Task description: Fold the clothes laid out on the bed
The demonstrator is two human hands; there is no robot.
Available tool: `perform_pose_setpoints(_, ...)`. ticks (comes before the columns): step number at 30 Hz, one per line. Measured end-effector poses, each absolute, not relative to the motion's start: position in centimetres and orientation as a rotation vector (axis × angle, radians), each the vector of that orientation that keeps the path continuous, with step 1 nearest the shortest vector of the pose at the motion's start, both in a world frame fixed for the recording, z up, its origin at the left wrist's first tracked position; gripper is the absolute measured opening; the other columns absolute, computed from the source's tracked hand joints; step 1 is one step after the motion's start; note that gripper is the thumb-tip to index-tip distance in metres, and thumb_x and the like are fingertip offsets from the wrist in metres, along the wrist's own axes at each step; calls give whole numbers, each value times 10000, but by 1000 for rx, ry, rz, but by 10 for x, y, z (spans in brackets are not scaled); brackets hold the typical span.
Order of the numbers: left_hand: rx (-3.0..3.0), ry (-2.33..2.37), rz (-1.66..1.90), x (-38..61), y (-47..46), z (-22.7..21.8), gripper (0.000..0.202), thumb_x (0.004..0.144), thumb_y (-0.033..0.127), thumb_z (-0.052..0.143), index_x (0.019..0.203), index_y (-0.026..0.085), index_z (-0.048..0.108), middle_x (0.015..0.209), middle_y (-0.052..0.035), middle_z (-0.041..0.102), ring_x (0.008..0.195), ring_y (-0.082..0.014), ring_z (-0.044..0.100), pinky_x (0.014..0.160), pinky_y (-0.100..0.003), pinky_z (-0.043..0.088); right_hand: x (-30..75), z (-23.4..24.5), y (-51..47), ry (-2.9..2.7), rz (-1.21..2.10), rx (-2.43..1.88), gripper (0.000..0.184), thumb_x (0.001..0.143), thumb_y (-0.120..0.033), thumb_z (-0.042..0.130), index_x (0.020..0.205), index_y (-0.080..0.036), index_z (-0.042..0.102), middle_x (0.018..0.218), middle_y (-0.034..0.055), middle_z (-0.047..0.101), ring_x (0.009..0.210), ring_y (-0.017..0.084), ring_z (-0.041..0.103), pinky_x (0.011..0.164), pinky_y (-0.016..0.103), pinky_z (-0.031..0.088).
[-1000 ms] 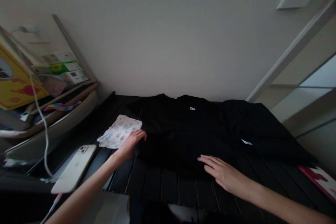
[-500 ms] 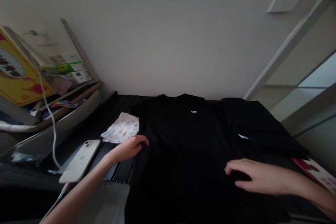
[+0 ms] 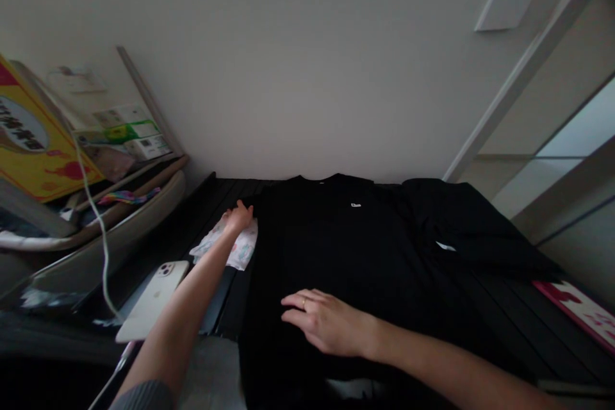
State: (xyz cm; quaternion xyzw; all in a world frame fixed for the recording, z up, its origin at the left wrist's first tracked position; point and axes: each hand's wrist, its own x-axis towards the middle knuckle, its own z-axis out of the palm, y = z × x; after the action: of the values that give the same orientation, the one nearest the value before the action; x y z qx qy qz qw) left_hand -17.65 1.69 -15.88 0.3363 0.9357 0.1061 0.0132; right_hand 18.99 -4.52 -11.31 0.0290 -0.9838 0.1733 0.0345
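Observation:
A black T-shirt (image 3: 327, 243) lies spread out, neckline toward the wall, with a small white logo on its chest. My left hand (image 3: 239, 214) reaches to the shirt's left sleeve, over a white printed cloth (image 3: 244, 246). Its fingers look apart at the sleeve's edge; whether they touch the fabric is unclear. Over the lower middle of the shirt is my right hand (image 3: 327, 323), open, its fingers stretched to the left and holding nothing. A ring shows on one finger.
A white phone (image 3: 148, 307) with a cable lies at the left beside my forearm. Another black garment (image 3: 466, 224) is at the right, near a red-and-white flat item (image 3: 576, 314). A yellow box (image 3: 38, 141) stands far left. Behind everything rises the wall (image 3: 307, 64).
My left hand has moved up and away, from the shirt's side to its sleeve, over the printed cloth. My right hand has swung left, from the shirt's right side to its lower middle.

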Motion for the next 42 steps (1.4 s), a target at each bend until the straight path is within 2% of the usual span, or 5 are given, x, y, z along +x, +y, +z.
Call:
perform_pose_setpoints(6, 1020, 2905, 360, -191, 44, -169, 570, 848, 323, 542, 1345, 120, 353, 1279, -233, 558, 1266, -387, 430, 977, -570, 342, 129, -140, -82, -2936, 113, 364, 361, 958, -246, 406, 1317, -271, 431, 1427, 21, 463, 936, 175, 569, 658, 313, 502)
perform_pose_setpoints(13, 1039, 2815, 340, -210, 56, -169, 407, 769, 267, 617, 1163, 176, 571, 1172, -195, 620, 1206, -390, 488, 924, -518, 418, 102, -144, -91, -2933, 44, 266, 142, 951, -248, 444, 917, -187, 568, 918, 37, 610, 781, 168, 561, 592, 287, 450)
perform_pose_setpoints(21, 1013, 2859, 666, -205, 56, -159, 331, 876, 284, 472, 1154, 137, 574, 1267, -239, 504, 1103, -356, 576, 889, -466, 452, 138, -114, -67, -2894, 37, 127, 139, 940, -159, 407, 932, -151, 545, 968, 75, 590, 814, 179, 520, 695, 309, 455)
perform_pose_setpoints(32, 1384, 2664, 1188, -126, 133, -110, 254, 924, 216, 415, 1133, 151, 544, 1128, -161, 629, 1105, -254, 579, 923, -364, 441, 217, -132, -37, -2937, 85, -44, 190, 858, -127, 495, 1022, -122, 592, 1150, 122, 612, 1110, 224, 551, 1085, 372, 364)
perform_pose_setpoints(42, 1640, 2253, 1214, -2, 219, -135, 405, 948, 259, 410, 1339, 157, 377, 1180, -155, 633, 1085, -228, 615, 914, -351, 463, 272, -153, -16, -3088, 299, -356, 385, 792, -70, 559, 1172, -136, 570, 1350, 128, 537, 1244, 273, 505, 1081, 407, 407)
